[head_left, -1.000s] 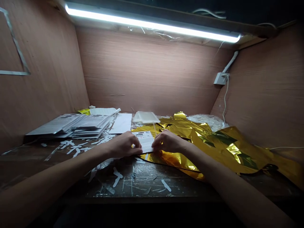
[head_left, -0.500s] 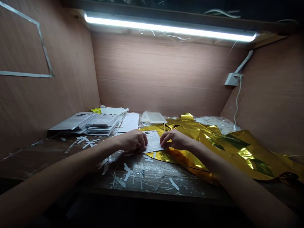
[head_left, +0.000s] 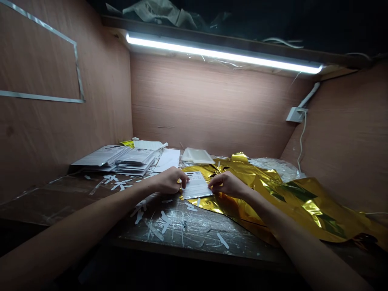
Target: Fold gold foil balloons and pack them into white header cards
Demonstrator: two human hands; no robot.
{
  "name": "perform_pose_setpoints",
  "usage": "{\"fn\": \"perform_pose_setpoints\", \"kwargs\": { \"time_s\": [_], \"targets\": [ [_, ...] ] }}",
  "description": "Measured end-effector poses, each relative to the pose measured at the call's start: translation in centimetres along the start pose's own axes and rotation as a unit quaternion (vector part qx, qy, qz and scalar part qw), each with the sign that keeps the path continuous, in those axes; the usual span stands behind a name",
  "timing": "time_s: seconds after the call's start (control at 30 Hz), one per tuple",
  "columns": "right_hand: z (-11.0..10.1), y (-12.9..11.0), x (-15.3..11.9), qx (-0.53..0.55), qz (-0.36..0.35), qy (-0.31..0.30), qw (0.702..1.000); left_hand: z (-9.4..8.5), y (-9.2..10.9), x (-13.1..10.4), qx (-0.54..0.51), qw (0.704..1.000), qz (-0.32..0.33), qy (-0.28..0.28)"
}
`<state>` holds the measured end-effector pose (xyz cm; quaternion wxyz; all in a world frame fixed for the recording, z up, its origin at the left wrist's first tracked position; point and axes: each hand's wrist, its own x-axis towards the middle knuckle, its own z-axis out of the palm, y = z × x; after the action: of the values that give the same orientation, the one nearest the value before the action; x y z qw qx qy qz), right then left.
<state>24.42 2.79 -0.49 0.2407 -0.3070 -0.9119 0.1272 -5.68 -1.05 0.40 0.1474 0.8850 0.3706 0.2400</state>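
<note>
A flat white printed packet [head_left: 197, 186] with dark marks along its top lies in front of me, over the near left edge of a crumpled gold foil sheet [head_left: 242, 202]. My left hand [head_left: 170, 180] is closed, its thumb and index finger at the packet's left edge. At the opposite edge, my right hand [head_left: 228, 184] pinches the packet's side with curled fingers. Both hands rest low over the worktop, and their inner fingertips are partly hidden.
Stacks of similar printed packets [head_left: 135, 157] stand at the left, beside white sheets [head_left: 168, 159]. Translucent sleeves [head_left: 197, 156] lie behind the foil. White paper scraps [head_left: 165, 221] litter the scratched worktop [head_left: 200, 232]. A cable [head_left: 301, 141] hangs at the right.
The view has tilted up slightly, so the scene sits lower. The fingers have shifted a little along the packet's edges, and more of its printed face shows between the hands.
</note>
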Motion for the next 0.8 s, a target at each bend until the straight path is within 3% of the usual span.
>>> {"fn": "perform_pose_setpoints", "kwargs": {
  "time_s": [0.1,0.2,0.37,0.5,0.6,0.67,0.73,0.8],
  "targets": [
    [0.5,-0.2,0.1,0.022,0.025,0.039,0.999,0.0,1.3,0.0,0.021,1.0,-0.013,0.019],
    [1.0,-0.8,0.4,0.114,0.056,0.052,0.991,0.3,3.0,-0.4,0.109,0.994,0.005,0.011],
    [1.4,-2.5,0.8,0.339,0.097,0.068,0.933,1.2,4.7,-0.6,0.24,0.97,0.019,0.035],
    [1.2,-3.4,0.8,0.339,0.064,0.066,0.936,0.6,4.5,-0.4,0.301,0.953,0.018,0.043],
    [0.6,-3.2,0.6,0.248,0.05,0.061,0.965,-2.0,3.5,-0.6,0.32,0.94,0.037,0.111],
    [-0.6,-3.1,0.1,0.11,0.041,0.041,0.992,-4.9,2.3,-1.1,0.305,0.936,0.038,0.172],
    [-2.4,-3.3,-0.7,-0.041,0.047,-0.003,0.998,-8.1,0.4,-2.1,0.284,0.934,0.001,0.217],
    [-4.4,-4.1,-1.6,-0.105,0.07,-0.044,0.991,-11.3,-1.8,-3.6,0.276,0.938,-0.069,0.2]
  ]
}}
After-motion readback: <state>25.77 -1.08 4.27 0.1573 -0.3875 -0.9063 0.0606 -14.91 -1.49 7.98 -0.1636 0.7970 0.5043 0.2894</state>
